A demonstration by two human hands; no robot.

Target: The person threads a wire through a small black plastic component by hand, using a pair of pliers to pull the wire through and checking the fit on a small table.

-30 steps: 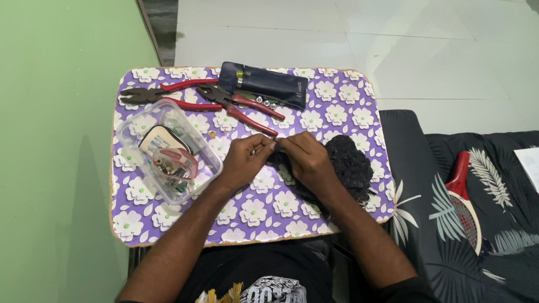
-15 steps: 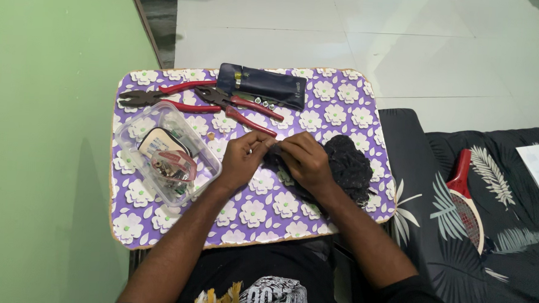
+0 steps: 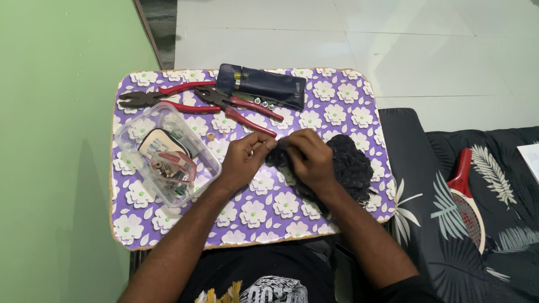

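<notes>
Your two hands meet near the middle of the small table [image 3: 344,94], the one with the purple cloth and white flowers. Your left hand [image 3: 243,161] and your right hand [image 3: 308,159] are close together, fingertips almost touching.

Between them is a black bundle [image 3: 347,170], dark and lumpy like a pile of cord or netting. It is too dark to tell which. The big part of the bundle lies to the right of your hands and a little toward you. Your right hand rests on its left edge, so your right hand is the nearer one. Your left hand only reaches the very tip of it.

Both hands are curled in, with fingers pinched narrow. They seem to pinch a small bit at the bundle's left edge, but that bit is too small to see well. I cannot tell if your left hand really grips it.

The bundle has no clear long side; it is more of a round heap.

To the left of your left hand sits a clear plastic box [image 3: 130,142] with small parts inside. It is near your left wrist but not touching it. Farther from you lie big red-handled pliers [image 3: 163,95] and smaller red-handled pliers [image 3: 238,105], their handles pointing to the right. Behind them lies a dark blue tool pouch [image 3: 266,85]. On the dark leaf-print seat to your right lies a red racket [image 3: 462,184], well apart from your hands.
</notes>
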